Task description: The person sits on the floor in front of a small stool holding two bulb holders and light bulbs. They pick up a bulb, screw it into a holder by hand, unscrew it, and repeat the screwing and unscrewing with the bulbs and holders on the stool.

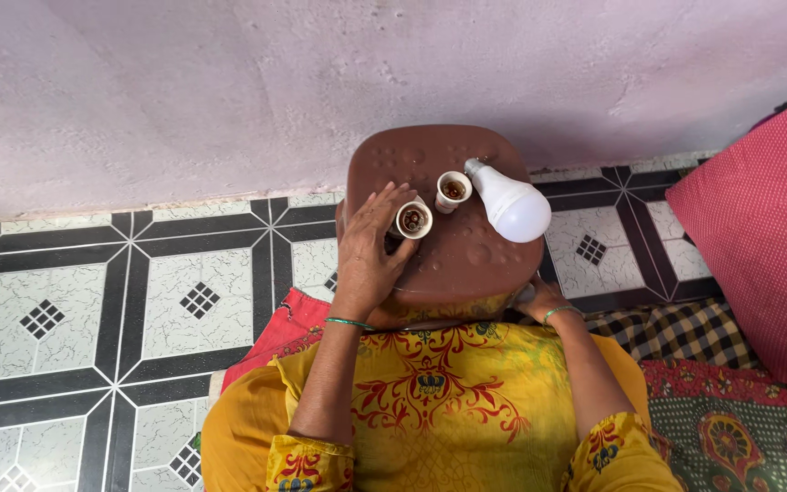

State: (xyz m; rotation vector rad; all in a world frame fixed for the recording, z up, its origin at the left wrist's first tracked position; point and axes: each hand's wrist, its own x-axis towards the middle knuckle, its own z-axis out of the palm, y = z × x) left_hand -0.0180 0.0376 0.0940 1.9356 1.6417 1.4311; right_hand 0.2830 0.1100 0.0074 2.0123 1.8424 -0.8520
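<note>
Brown plastic, dimpled on top, makes up the stool (466, 260) that carries everything; it stands on the patterned tile floor (93, 301) against a pale plastered wall (229, 82), pulled close to the person's lap. A red dotted cushion (762, 228) lies off to the right.

On the stool's far right corner a white bulb (510, 205) lies on its side, its base toward the middle. Nothing is screwed onto it, so no joining of bulb and holder looks done yet. Just beside that base stands one lamp holder (453, 189), upright, open mouth up, untouched.

A second holder (413, 220), cream outside and dark brown inside with metal contacts showing, is near the stool's left edge. The left hand (368, 255) has it: fingers (384, 202) curl round its far side and the thumb presses the near side, tilting the mouth toward the camera.

The right hand (544, 301) sits at the stool's near right edge, mostly hidden under the rim; whether its fingers are spread or gripping I cannot tell.
</note>
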